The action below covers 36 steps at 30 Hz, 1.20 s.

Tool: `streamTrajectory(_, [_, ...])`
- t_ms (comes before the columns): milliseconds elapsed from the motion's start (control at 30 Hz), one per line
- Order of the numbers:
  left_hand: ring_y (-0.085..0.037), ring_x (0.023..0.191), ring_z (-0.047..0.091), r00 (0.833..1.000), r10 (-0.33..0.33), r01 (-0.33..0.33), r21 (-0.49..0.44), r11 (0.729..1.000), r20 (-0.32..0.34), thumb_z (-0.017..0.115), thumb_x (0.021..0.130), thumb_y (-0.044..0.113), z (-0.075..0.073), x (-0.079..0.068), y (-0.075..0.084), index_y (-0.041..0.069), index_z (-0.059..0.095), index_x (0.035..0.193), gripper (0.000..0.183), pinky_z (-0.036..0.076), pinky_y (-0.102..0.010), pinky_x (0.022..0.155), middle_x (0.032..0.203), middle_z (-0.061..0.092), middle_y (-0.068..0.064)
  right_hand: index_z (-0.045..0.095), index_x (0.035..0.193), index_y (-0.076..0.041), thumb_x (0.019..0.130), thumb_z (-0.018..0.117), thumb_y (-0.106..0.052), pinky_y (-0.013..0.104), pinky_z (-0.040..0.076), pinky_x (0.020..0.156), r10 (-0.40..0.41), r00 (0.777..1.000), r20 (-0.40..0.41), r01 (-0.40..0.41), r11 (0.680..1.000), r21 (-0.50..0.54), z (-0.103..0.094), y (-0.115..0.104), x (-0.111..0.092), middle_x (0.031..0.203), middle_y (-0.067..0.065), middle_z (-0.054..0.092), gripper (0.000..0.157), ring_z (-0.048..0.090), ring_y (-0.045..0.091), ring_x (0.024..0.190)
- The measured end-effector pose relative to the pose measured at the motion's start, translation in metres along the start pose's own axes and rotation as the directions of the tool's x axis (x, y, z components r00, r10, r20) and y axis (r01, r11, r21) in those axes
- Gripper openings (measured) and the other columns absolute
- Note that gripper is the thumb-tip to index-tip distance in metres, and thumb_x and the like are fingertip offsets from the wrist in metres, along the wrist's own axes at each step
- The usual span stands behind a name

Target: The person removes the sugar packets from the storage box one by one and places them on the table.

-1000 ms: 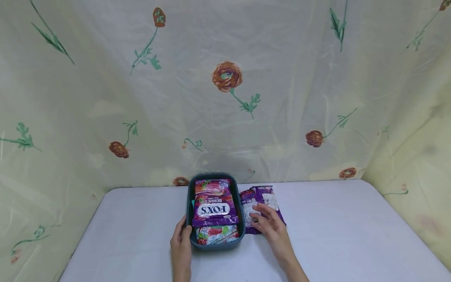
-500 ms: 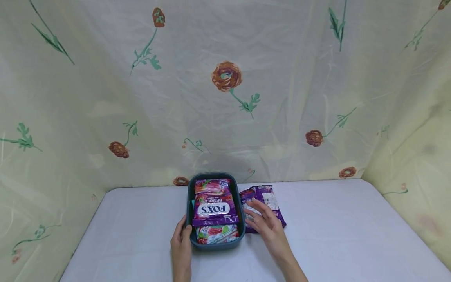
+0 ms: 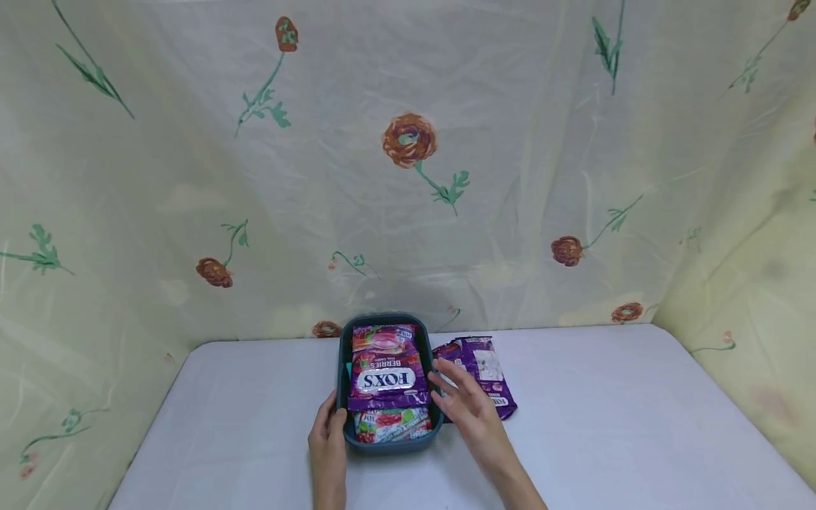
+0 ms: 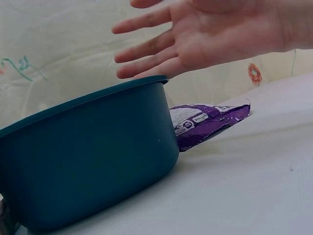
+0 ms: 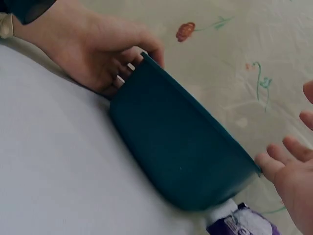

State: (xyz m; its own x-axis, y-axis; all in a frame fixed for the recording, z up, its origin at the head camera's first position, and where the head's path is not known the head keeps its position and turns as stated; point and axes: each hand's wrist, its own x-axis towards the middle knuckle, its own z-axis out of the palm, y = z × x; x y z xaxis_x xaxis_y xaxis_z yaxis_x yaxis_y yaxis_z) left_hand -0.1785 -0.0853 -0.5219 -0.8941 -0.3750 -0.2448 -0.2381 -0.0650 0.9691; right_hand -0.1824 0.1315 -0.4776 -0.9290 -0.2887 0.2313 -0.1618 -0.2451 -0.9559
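Note:
A dark teal plastic tub (image 3: 392, 448) stands on the white table, filled with candy bags. On top lies a purple Fox's Berries candy bag (image 3: 385, 379), upside down to me, with a red and green packet (image 3: 389, 425) below it. My left hand (image 3: 328, 435) grips the tub's near left side, its thumb over the rim, as the right wrist view shows (image 5: 102, 49). My right hand (image 3: 472, 418) hovers by the tub's right rim with fingers spread, holding nothing. Beneath and behind it lie purple candy bags (image 3: 491, 379) on the table, partly hidden by that hand.
A pale curtain (image 3: 408, 205) with printed flowers hangs behind the table and at both sides. The white tabletop (image 3: 605, 418) stretches out left and right of the tub, its back edge meeting the curtain.
My right hand has moved left, from over the purple candy bags on the table to the tub's right rim. The left hand and the tub stay put.

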Motion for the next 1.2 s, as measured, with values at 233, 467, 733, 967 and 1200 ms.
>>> streamTrajectory(233, [-0.035,0.142,0.028,1.0,0.001,-0.001,-0.008,1.0,0.005,0.041,0.097,0.028,-0.002,-0.001,0.001,0.016,0.04,0.144,0.048,0.027,-0.053,0.114,0.152,0.035,-0.013,0.03,0.146,-0.017,0.097,0.049,-0.016,0.026,0.033,0.112,0.078,0.994,-0.07,-0.086,0.99,-0.11,0.014,-0.005,0.007,0.155,0.003,0.026,0.053,0.025,0.027,0.144])
streamTrajectory(467, [-0.035,0.142,0.026,1.0,0.01,-0.01,-0.013,1.0,-0.002,0.041,0.097,0.028,-0.001,0.0,0.002,0.015,0.041,0.143,0.048,0.024,-0.054,0.115,0.152,0.035,-0.012,0.025,0.147,-0.024,0.096,0.052,-0.025,0.047,0.026,0.115,0.106,0.989,-0.1,-0.124,0.975,-0.186,0.021,-0.006,0.014,0.156,0.005,0.025,0.058,0.023,0.03,0.145])
streamTrajectory(733, [-0.035,0.142,0.026,1.0,0.001,-0.001,-0.011,1.0,-0.001,0.041,0.097,0.03,-0.001,-0.001,0.001,0.015,0.041,0.143,0.049,0.025,-0.054,0.114,0.152,0.035,-0.012,0.023,0.149,-0.018,0.095,0.053,-0.021,0.038,0.021,0.117,0.085,0.993,-0.088,-0.101,0.974,-0.202,0.024,-0.001,0.019,0.157,0.004,0.021,0.061,0.019,0.027,0.146])
streamTrajectory(967, [-0.035,0.142,0.026,1.0,0.014,-0.014,-0.021,1.0,0.003,0.042,0.097,0.03,-0.001,-0.002,0.002,0.016,0.041,0.143,0.048,0.026,-0.054,0.114,0.152,0.035,-0.013,0.02,0.15,-0.017,0.095,0.051,-0.008,0.043,0.016,0.119,0.049,0.996,-0.078,-0.071,0.943,-0.324,0.029,0.001,0.028,0.158,0.007,0.018,0.063,0.017,0.028,0.146])
streamTrajectory(1200, [-0.035,0.142,0.026,1.0,0.019,-0.019,-0.012,1.0,0.002,0.042,0.097,0.03,-0.002,-0.002,0.0,0.017,0.042,0.143,0.047,0.025,-0.054,0.115,0.152,0.035,-0.012,0.019,0.15,-0.015,0.095,0.051,-0.008,0.047,0.011,0.119,0.063,0.996,-0.061,-0.083,0.904,-0.42,0.036,0.001,0.035,0.158,0.012,0.015,0.064,0.011,0.032,0.147])
